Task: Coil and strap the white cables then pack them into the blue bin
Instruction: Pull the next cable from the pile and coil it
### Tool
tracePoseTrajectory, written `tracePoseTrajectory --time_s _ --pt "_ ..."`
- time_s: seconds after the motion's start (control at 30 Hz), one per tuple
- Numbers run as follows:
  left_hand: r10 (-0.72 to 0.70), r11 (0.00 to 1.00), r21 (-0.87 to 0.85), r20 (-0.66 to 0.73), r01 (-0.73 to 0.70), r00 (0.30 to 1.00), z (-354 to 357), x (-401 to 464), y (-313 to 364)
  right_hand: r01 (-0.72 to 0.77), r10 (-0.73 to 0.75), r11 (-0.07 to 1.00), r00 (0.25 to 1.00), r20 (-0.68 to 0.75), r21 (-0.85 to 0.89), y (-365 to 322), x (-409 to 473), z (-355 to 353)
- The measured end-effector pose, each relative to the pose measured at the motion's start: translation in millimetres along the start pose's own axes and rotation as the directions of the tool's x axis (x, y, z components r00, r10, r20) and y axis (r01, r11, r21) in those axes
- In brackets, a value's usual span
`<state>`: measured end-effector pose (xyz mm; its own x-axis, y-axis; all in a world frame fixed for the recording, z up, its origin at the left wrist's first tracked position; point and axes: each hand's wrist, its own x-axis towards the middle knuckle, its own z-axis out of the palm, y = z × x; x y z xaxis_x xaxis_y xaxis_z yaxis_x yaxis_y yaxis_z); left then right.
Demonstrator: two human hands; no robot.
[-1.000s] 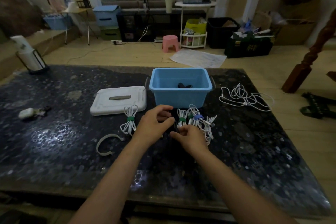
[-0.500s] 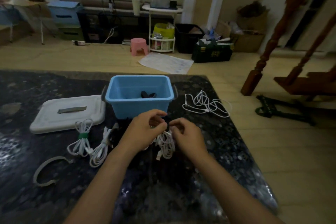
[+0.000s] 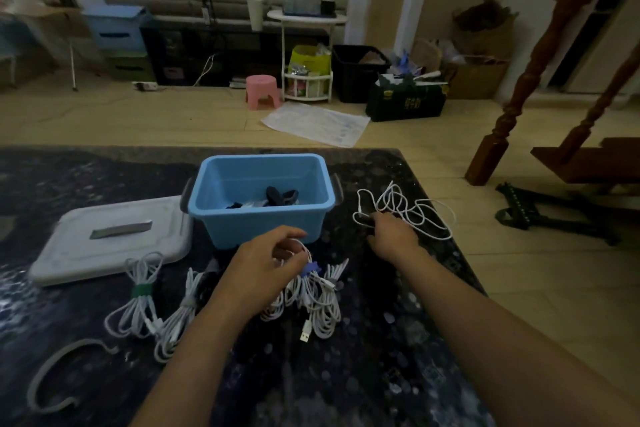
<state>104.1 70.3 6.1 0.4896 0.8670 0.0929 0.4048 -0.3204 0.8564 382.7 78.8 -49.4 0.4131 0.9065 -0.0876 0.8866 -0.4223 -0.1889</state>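
Strapped coils (image 3: 138,302) lie left, near the lid (image 3: 110,236). Left hand (image 3: 266,263) pinches a blue-strapped coil (image 3: 311,288) just before the blue bin (image 3: 259,218). Right hand (image 3: 391,236), the nearer one, rests on the loose cable (image 3: 415,215), which sprawls rightward beside the bin; whether it is grasping the cable, I cannot tell.

No legible text. Green crate (image 3: 405,104) on the floor carries yellow markings, too blurred to read; printed sheet (image 3: 317,123) beside it likewise unreadable.
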Motion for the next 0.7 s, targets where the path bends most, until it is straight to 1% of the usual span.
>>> tracePoseTrajectory --time_s 0.1,0.2,0.27,0.3,0.4,0.5,0.6,0.7 --pt "0.008 1.000 0.013 0.002 -0.008 1.000 -0.3 1.2 -2.1 0.017 -0.022 0.997 0.998 -0.052 -0.077 0.2 6.5 3.8" --pt "0.013 1.000 0.016 0.001 -0.013 1.000 1.3 0.4 -3.7 0.044 -0.051 0.993 0.997 -0.060 -0.113 4.7 5.3 5.1" --pt "0.018 0.999 0.028 0.008 -0.018 1.000 2.9 -1.2 -3.0 0.074 -0.081 0.991 0.995 -0.062 -0.111 9.7 0.3 5.0" --pt "0.022 0.999 0.035 0.013 -0.022 1.000 3.3 -2.0 -1.9 0.087 -0.093 0.993 0.994 -0.062 -0.084 11.3 -3.8 4.5" --pt "0.025 0.998 0.061 0.033 -0.027 0.999 2.7 -4.6 1.9 0.103 -0.096 0.991 0.991 -0.095 0.080 9.4 -19.2 -0.1" --pt "0.020 0.997 0.077 0.058 -0.024 0.998 3.2 -8.4 5.3 0.149 -0.099 0.938 0.980 -0.171 0.312 -4.4 -43.1 -15.5" --pt "0.006 0.997 0.073 0.096 -0.013 0.995 5.0 -14.2 8.1 0.210 -0.105 0.814 0.970 -0.218 0.542 -27.7 -74.8 -45.3" --pt "0.006 0.999 0.052 0.109 -0.012 0.994 4.3 -25.2 13.1 0.245 -0.121 0.623 0.968 -0.219 0.743 -54.8 -110.5 -79.7"
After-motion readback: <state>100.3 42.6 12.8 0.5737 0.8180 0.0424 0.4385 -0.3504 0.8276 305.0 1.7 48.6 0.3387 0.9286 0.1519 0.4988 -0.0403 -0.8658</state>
